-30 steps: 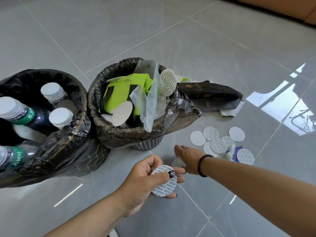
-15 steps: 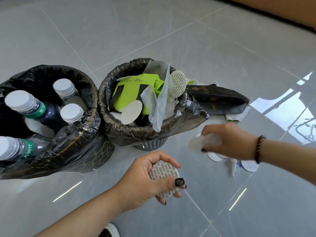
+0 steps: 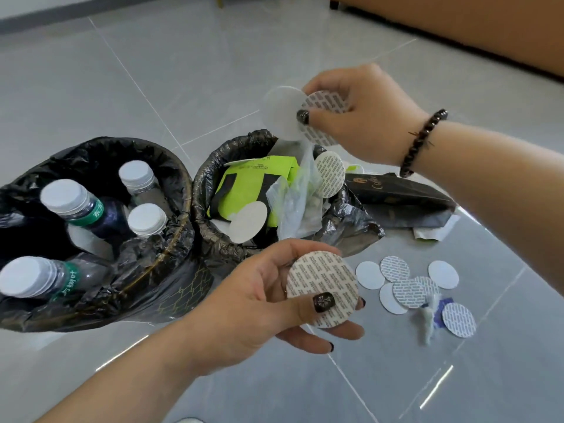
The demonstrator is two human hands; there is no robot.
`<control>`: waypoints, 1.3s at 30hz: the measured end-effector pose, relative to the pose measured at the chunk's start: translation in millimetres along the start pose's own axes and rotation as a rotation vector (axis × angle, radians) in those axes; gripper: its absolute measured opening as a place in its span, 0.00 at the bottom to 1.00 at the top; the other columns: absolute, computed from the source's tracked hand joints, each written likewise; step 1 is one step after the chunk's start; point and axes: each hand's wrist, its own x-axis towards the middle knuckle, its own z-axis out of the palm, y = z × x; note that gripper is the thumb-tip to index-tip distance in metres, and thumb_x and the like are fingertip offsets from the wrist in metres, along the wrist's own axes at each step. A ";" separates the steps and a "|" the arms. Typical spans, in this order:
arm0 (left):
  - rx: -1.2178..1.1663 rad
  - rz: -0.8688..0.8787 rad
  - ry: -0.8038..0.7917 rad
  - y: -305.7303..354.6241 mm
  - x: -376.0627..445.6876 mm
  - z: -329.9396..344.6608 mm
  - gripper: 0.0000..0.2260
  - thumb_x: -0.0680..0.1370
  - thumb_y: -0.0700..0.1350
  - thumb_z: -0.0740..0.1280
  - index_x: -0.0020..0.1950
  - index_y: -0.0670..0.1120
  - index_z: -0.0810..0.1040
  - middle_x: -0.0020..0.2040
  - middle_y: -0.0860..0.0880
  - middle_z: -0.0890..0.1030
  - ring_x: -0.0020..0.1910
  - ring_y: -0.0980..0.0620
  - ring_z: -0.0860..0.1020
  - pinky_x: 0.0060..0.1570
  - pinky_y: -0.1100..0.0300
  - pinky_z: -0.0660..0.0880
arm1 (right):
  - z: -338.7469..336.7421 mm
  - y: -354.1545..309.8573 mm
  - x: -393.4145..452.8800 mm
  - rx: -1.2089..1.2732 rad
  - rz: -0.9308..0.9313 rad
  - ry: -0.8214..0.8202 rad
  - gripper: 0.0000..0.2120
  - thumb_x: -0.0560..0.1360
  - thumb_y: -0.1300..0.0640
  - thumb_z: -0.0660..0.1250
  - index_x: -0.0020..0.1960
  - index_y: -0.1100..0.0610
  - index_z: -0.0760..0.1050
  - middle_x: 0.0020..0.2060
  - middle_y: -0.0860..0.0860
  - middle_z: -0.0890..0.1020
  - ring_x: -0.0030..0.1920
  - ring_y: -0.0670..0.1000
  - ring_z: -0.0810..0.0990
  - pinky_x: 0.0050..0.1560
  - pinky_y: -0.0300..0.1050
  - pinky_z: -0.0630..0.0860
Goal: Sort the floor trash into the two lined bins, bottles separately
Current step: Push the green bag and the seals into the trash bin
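- Discs: one printed disc (image 3: 322, 288) is pinched in the left hand (image 3: 268, 303), nearest the camera.
- More discs (image 3: 409, 288) lie on the floor (image 3: 457, 377) beside the trash bin (image 3: 207, 190).
- Bottles (image 3: 70, 203) stand in the left bin (image 3: 171, 166).
- Right hand (image 3: 360, 114) grips two discs (image 3: 293, 114) above the trash bin.

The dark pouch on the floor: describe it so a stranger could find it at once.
Start at the two black-lined bins; the right bin holds green packaging and round seals. Just behind its right side, flat on the grey tiles, lies the dark pouch. It is the only black, gold-lettered item there; the loose seals nearer the person are small white discs.
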 end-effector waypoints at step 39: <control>0.058 0.249 0.482 10.3 -15.1 -31.6 0.15 0.73 0.42 0.63 0.59 0.42 0.75 0.43 0.43 0.84 0.34 0.48 0.83 0.31 0.62 0.77 | 49.3 10.8 47.4 0.289 0.046 -0.110 0.18 0.69 0.75 0.59 0.50 0.57 0.77 0.49 0.51 0.83 0.51 0.44 0.81 0.52 0.36 0.78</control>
